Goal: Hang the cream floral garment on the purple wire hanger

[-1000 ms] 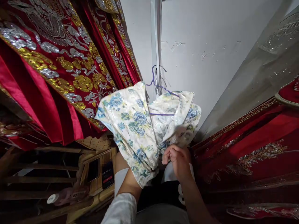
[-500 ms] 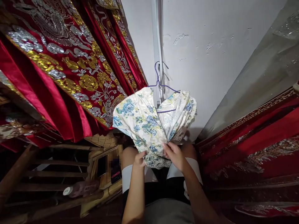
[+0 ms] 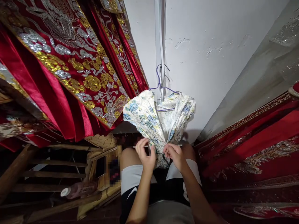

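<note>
A white short-sleeved blouse [image 3: 148,116] with blue and yellow flowers hangs on a purple wire hanger [image 3: 159,84]. Its V-shaped front opening shows the pale inside. Near the bottom of that opening, my right hand [image 3: 173,154] pinches the fabric edge between thumb and fingers. My left hand [image 3: 146,152] is beside the lower left part of the blouse, thumb and fingers apart. Whether its fingertips touch the cloth I cannot tell. Below the hands the fabric is bunched over my lap.
Red cloth with gold and silver sequins [image 3: 92,82] hangs at left. More red embroidered fabric [image 3: 257,149] lies at right. A bamboo seat [image 3: 91,202] with a white-capped bottle [image 3: 78,189] stands at lower left. Behind the hanger is a white wall [image 3: 198,28].
My left hand has let go of the blouse's lower left edge and moved right and up, its fingers spreading. The blouse's left side has drawn inward. My right hand keeps its pinch.
</note>
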Motion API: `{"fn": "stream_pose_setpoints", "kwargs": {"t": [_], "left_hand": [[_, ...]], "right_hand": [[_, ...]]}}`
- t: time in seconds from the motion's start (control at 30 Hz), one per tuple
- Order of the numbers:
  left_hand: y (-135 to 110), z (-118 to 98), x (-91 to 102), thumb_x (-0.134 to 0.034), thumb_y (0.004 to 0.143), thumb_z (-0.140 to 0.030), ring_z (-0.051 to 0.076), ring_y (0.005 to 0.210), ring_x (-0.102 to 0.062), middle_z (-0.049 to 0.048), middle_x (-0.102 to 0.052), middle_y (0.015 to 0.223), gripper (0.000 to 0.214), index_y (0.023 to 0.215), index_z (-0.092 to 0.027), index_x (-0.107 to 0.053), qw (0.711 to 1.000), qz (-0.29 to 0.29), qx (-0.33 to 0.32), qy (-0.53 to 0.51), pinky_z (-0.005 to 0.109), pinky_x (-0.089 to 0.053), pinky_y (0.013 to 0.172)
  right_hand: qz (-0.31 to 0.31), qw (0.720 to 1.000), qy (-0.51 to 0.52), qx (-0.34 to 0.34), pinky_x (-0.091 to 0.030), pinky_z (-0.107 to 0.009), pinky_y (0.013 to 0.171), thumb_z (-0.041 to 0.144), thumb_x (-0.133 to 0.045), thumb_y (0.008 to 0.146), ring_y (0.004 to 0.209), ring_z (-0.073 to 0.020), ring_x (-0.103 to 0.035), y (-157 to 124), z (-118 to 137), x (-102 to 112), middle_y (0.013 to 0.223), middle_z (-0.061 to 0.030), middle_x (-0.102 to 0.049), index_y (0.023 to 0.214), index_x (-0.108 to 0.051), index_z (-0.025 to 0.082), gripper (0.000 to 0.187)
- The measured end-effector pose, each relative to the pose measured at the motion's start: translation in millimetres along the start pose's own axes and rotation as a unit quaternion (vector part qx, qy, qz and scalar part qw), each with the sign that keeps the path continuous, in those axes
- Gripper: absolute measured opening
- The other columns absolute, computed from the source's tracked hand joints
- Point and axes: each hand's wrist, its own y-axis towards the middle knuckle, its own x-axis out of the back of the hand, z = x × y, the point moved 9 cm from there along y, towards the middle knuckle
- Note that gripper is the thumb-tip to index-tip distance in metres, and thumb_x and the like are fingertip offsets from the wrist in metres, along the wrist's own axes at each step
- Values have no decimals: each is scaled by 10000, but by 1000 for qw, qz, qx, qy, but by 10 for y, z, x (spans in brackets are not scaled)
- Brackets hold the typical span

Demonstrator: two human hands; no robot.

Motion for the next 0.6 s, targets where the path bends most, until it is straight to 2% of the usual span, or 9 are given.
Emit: {"fn": "stream_pose_setpoints", "kwargs": {"t": [0.07, 0.13, 0.23, 0.33, 0.47, 0.53, 0.6], "left_hand": [[-114, -108, -269, -618, 877, -266, 270, 1124, -628, 118, -682, 1148, 300, 1172, -216, -638, 990, 138, -34, -21, 413, -483, 1004], [-221, -115, -456, -558, 896, -266, 254, 1019, -652, 96, -699, 1056, 246, 1120, -208, -641, 972, 229, -13, -48, 378, -509, 911], [-271, -57, -534, -464, 945, -288, 221, 853, -637, 56, -669, 874, 169, 928, -212, -614, 966, 248, 44, -61, 331, -499, 797], [-293, -44, -577, -445, 970, -325, 203, 750, -594, 41, -619, 798, 197, 848, -228, -566, 964, 253, 66, -56, 307, -469, 729], [-372, -12, -699, -415, 999, -337, 185, 677, -537, 9, -531, 713, 234, 795, -239, -475, 959, 278, 56, -17, 291, -417, 683], [-414, 51, -767, -408, 1004, -325, 183, 670, -540, 1, -517, 697, 235, 789, -241, -453, 957, 284, 53, 0, 285, -405, 674], [-439, 115, -840, -402, 999, -291, 189, 678, -561, 8, -537, 701, 218, 795, -239, -462, 953, 297, 45, 23, 283, -401, 667]], "right_hand": [[24, 1000, -8, -3, -350, -260, 493, 474, -603, 850, 472, -115, -446, -3, -14, -79, 501, 10, -560, 660, -647, 185, 349], [51, 998, -21, -14, -339, -248, 485, 455, -604, 837, 450, -106, -449, -2, -46, -151, 476, 21, -555, 668, -658, 180, 328], [96, 994, -32, -30, -317, -237, 457, 464, -605, 826, 409, -101, -440, 34, -35, -231, 431, 32, -535, 678, -673, 172, 334], [98, 995, -30, -22, -292, -232, 426, 456, -606, 824, 377, -92, -398, 196, 210, -191, 408, 38, -516, 668, -683, 168, 336], [49, 998, -18, 34, -284, -221, 419, 400, -652, 853, 403, -76, -383, 638, 911, -65, 458, 33, -532, 684, -707, 155, 303], [34, 998, -3, 57, -268, -222, 405, 390, -706, 847, 397, -66, -356, 871, 1264, -63, 462, 35, -512, 644, -691, 147, 317], [20, 995, 15, 95, -249, -214, 407, 333, -688, 879, 395, -55, -340, 1038, 1575, -87, 453, 44, -482, 652, -695, 132, 303]]}}
